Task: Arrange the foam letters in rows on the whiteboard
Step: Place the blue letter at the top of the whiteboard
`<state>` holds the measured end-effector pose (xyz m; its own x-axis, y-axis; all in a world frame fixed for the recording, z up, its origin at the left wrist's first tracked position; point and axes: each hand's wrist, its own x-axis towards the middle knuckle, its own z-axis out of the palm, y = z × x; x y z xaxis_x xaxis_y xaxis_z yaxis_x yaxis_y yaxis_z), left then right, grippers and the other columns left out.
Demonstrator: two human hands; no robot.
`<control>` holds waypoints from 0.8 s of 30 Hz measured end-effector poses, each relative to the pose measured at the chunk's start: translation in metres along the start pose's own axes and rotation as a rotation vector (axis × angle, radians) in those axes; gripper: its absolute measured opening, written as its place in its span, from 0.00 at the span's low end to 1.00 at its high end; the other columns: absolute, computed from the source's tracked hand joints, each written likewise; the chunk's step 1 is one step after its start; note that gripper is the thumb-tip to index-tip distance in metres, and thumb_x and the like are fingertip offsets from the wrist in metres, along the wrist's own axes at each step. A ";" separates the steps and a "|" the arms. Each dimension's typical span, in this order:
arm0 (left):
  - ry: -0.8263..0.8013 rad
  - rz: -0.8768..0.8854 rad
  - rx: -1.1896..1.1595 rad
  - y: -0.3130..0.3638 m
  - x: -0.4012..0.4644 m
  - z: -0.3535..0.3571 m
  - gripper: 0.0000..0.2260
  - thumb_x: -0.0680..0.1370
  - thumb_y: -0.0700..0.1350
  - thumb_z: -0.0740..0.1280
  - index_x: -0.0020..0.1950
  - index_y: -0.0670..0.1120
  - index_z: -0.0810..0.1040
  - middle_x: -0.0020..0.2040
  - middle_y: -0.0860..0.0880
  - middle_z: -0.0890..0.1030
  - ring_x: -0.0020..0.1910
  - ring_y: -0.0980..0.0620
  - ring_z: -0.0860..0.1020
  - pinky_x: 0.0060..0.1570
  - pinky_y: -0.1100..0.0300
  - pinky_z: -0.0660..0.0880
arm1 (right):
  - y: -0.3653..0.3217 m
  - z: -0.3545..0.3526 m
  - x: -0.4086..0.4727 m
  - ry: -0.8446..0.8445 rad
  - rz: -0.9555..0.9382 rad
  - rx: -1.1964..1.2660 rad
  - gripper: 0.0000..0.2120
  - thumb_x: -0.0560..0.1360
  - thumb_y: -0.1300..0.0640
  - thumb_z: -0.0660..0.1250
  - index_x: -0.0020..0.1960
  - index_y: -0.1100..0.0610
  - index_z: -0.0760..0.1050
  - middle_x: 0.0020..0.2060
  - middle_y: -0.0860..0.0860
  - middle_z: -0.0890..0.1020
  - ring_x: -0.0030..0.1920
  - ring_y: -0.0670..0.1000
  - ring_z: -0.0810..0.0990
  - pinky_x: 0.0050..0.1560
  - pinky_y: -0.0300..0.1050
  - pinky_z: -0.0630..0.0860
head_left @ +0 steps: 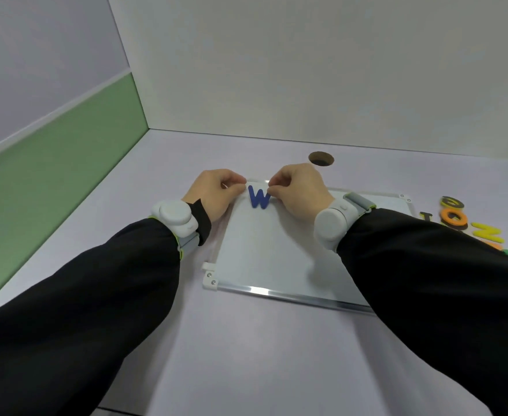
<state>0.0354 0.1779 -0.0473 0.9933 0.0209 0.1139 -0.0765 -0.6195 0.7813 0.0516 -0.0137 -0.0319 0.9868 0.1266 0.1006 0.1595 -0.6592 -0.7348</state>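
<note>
Head view: blue foam W (258, 199) flat on whiteboard (270, 253), far-left corner, directly between both hands. Left hand (216, 193) pinches letter's left edge, fingers curled; right hand (299, 190) pinches right edge likewise. W upright to viewer, width running hand to hand. Both hands equally near. Remaining letters (463, 220) piled off board, well right of right hand, likely next reach.

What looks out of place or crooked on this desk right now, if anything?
Little stands out. The blue W sits slightly tilted at the whiteboard's far left corner, pinched by the left hand and right hand. The whiteboard itself lies askew to the table edge. The loose letters are heaped beside it, some overlapping.
</note>
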 end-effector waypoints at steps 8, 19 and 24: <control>-0.022 0.019 0.029 -0.005 -0.004 0.007 0.14 0.74 0.53 0.72 0.59 0.53 0.81 0.49 0.50 0.77 0.40 0.58 0.74 0.43 0.65 0.69 | 0.000 0.008 0.003 0.005 0.047 -0.047 0.04 0.75 0.58 0.69 0.46 0.55 0.82 0.44 0.50 0.82 0.47 0.51 0.79 0.47 0.41 0.71; -0.068 0.048 0.133 -0.006 -0.004 0.006 0.20 0.71 0.57 0.74 0.61 0.54 0.81 0.51 0.52 0.74 0.45 0.57 0.75 0.46 0.66 0.69 | 0.003 0.005 -0.012 -0.105 -0.042 -0.119 0.23 0.69 0.50 0.75 0.62 0.56 0.78 0.49 0.47 0.76 0.49 0.46 0.74 0.50 0.37 0.67; -0.074 0.061 0.160 -0.008 0.000 0.008 0.19 0.72 0.57 0.74 0.60 0.54 0.81 0.52 0.51 0.74 0.45 0.58 0.73 0.45 0.65 0.68 | 0.005 0.012 -0.009 -0.073 -0.031 -0.127 0.21 0.69 0.49 0.75 0.59 0.56 0.80 0.46 0.47 0.78 0.48 0.48 0.77 0.47 0.37 0.67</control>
<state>0.0365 0.1766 -0.0584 0.9913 -0.0749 0.1084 -0.1283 -0.7349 0.6660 0.0432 -0.0091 -0.0440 0.9775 0.1993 0.0695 0.1969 -0.7423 -0.6405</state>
